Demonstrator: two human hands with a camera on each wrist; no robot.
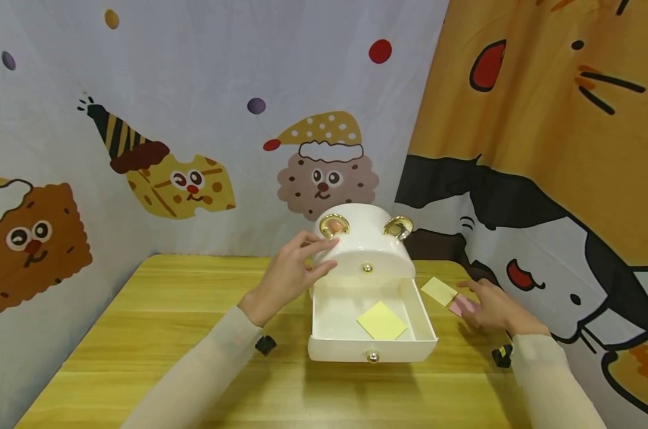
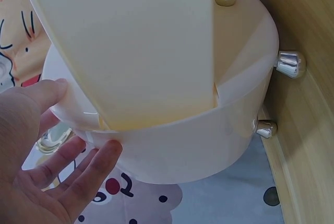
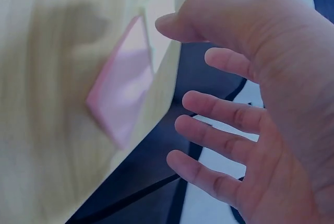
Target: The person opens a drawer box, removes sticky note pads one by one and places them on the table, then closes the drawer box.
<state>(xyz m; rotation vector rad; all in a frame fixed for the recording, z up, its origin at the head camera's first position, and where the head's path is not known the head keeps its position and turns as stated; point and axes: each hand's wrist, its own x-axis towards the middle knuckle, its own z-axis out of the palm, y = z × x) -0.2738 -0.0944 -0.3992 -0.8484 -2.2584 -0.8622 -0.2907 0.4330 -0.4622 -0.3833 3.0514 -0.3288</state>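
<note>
A white storage box (image 1: 368, 253) with gold ear-shaped trim stands on the table, its lower drawer (image 1: 331, 316) pulled out. Inside the drawer lies a yellow sticky note pad (image 1: 382, 322). My left hand (image 1: 288, 271) rests against the box's upper left side, fingers spread; in the left wrist view the thumb (image 2: 55, 91) lies by the front face and the fingertips meet the curved side. To the right of the box, a pink sticky note pad (image 3: 122, 85) touches a second yellow pad (image 1: 438, 291). Over the pink one hovers my right hand (image 1: 492, 307), fingers loosely spread, holding nothing.
The wooden table (image 1: 195, 351) ends at a cartoon-printed cloth (image 1: 205, 89) behind and an orange, black and white curtain (image 1: 527, 196) at the right. A gold knob (image 1: 367, 268) marks the upper drawer. Metal feet (image 2: 289, 65) carry the box.
</note>
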